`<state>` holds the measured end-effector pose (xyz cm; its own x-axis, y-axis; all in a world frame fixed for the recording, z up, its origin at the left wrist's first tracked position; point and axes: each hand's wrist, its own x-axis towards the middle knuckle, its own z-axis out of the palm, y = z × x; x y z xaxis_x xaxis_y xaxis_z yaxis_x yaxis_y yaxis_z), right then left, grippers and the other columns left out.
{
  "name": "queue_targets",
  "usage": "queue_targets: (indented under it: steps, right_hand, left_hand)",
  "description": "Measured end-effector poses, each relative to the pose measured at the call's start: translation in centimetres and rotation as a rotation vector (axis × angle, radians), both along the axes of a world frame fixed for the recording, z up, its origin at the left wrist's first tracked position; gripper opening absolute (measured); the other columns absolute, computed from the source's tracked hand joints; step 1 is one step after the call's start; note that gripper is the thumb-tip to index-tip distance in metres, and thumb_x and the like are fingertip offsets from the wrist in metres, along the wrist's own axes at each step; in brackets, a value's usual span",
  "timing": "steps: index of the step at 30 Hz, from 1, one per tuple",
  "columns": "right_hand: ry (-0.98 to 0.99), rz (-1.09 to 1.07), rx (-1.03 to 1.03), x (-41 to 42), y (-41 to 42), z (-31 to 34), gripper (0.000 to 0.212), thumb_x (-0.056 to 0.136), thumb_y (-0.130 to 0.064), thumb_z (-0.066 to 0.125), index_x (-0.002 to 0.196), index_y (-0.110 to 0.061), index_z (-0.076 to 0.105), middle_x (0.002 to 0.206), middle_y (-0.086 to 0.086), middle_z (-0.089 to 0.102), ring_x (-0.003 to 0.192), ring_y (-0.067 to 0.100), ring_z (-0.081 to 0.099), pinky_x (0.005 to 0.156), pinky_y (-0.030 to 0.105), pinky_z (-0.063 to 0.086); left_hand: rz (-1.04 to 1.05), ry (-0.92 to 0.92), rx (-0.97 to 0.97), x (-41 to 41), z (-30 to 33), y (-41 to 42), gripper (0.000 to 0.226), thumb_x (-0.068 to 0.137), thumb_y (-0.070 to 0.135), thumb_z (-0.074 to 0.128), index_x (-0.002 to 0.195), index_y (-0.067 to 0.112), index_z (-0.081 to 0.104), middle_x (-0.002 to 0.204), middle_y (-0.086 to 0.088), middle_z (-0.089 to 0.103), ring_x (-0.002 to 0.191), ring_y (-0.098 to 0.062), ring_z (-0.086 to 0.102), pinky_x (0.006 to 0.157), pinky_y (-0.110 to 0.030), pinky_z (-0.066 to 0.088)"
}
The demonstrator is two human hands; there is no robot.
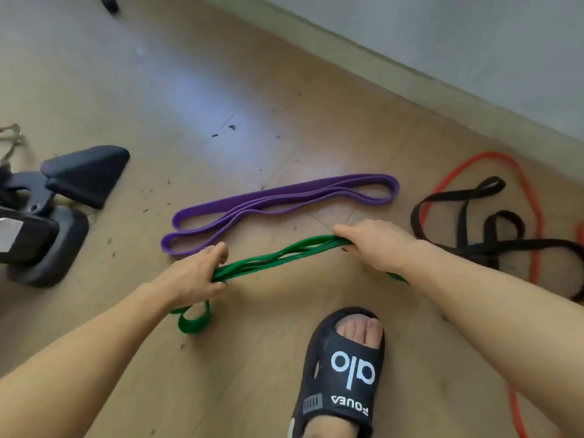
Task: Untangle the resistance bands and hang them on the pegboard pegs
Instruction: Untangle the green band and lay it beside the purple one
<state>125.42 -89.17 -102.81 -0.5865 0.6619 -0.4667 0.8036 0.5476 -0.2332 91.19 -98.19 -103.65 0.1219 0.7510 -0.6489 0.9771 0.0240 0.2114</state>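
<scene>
Stretching left to right between the two hands just above the floor, the green band (278, 256) is gripped in a folded bundle by the left hand (194, 275) and right hand (371, 245), beside the purple band (278, 197).
</scene>
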Motion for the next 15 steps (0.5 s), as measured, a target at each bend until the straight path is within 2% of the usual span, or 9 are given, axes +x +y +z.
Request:
queue_targets:
  steps: [3, 6, 8, 10, 11, 13, 15]
  right_hand:
    - [0.016, -0.048, 0.034, -0.3, 1.2, -3.5, 0.019, 0.103, -0.032, 0.047, 0.121, -0.028, 0.051, 0.11, 0.004, 0.054, 0.098, 0.028, 0.056, 0.077, 0.039, 0.047]
    - [0.034, -0.076, 0.093, -0.1, 1.7, -5.6, 0.032, 0.099, -0.032, 0.054, 0.131, -0.026, 0.053, 0.122, 0.005, 0.048, 0.109, 0.026, 0.048, 0.087, 0.038, 0.041]
    - [0.074, -0.118, 0.113, 0.2, 1.4, -6.2, 0.044, 0.095, -0.032, 0.06, 0.136, -0.025, 0.049, 0.125, 0.005, 0.047, 0.113, 0.025, 0.047, 0.094, 0.038, 0.041]
    - [0.081, -0.131, 0.119, 0.8, 0.7, -6.5, 0.059, 0.09, -0.032, 0.065, 0.143, -0.024, 0.041, 0.128, 0.004, 0.048, 0.118, 0.025, 0.047, 0.105, 0.039, 0.039]
    - [0.067, -0.129, 0.129, 1.2, 0.6, -6.5, 0.068, 0.087, -0.034, 0.067, 0.147, -0.023, 0.037, 0.131, 0.004, 0.048, 0.122, 0.025, 0.046, 0.11, 0.04, 0.037]
    - [0.028, -0.141, 0.148, 2.1, 0.5, -6.4, 0.081, 0.082, -0.04, 0.07, 0.151, -0.02, 0.032, 0.137, 0.005, 0.047, 0.129, 0.026, 0.045, 0.116, 0.043, 0.032]
    - [0.005, -0.176, 0.153, 2.9, 0.7, -6.1, 0.085, 0.079, -0.046, 0.071, 0.15, -0.02, 0.032, 0.138, 0.004, 0.047, 0.13, 0.025, 0.045, 0.118, 0.042, 0.032]
  left_hand:
    - [-0.025, 0.121, 0.138, -0.1, -3.0, -0.4, 0.036, 0.087, 0.043, 0.069, 0.104, 0.032, 0.04, 0.108, 0.008, 0.041, 0.088, -0.017, 0.053, 0.063, -0.031, 0.043]
    - [-0.047, 0.23, 0.322, 0.2, -4.9, -0.6, 0.045, 0.076, 0.05, 0.078, 0.107, 0.022, 0.059, 0.115, -0.003, 0.052, 0.099, -0.027, 0.055, 0.076, -0.039, 0.051]
    - [-0.013, 0.26, 0.363, 0.7, -5.0, -1.0, 0.064, 0.068, 0.056, 0.08, 0.119, 0.02, 0.062, 0.119, -0.007, 0.056, 0.106, -0.031, 0.055, 0.088, -0.043, 0.052]
    - [-0.014, 0.295, 0.357, 1.1, -4.8, -1.6, 0.089, 0.064, 0.063, 0.079, 0.138, 0.021, 0.054, 0.129, -0.009, 0.055, 0.118, -0.033, 0.053, 0.101, -0.046, 0.047]
    - [-0.025, 0.302, 0.366, 1.1, -4.6, -1.6, 0.094, 0.063, 0.066, 0.079, 0.142, 0.022, 0.052, 0.131, -0.01, 0.055, 0.121, -0.034, 0.052, 0.105, -0.047, 0.045]
    - [-0.059, 0.305, 0.382, 1.0, -4.1, -1.5, 0.089, 0.063, 0.067, 0.077, 0.138, 0.025, 0.054, 0.13, -0.009, 0.056, 0.122, -0.034, 0.051, 0.105, -0.047, 0.044]
    - [-0.106, 0.309, 0.373, 0.8, -3.8, -1.5, 0.077, 0.067, 0.063, 0.073, 0.132, 0.026, 0.056, 0.128, -0.007, 0.058, 0.122, -0.032, 0.053, 0.104, -0.045, 0.044]
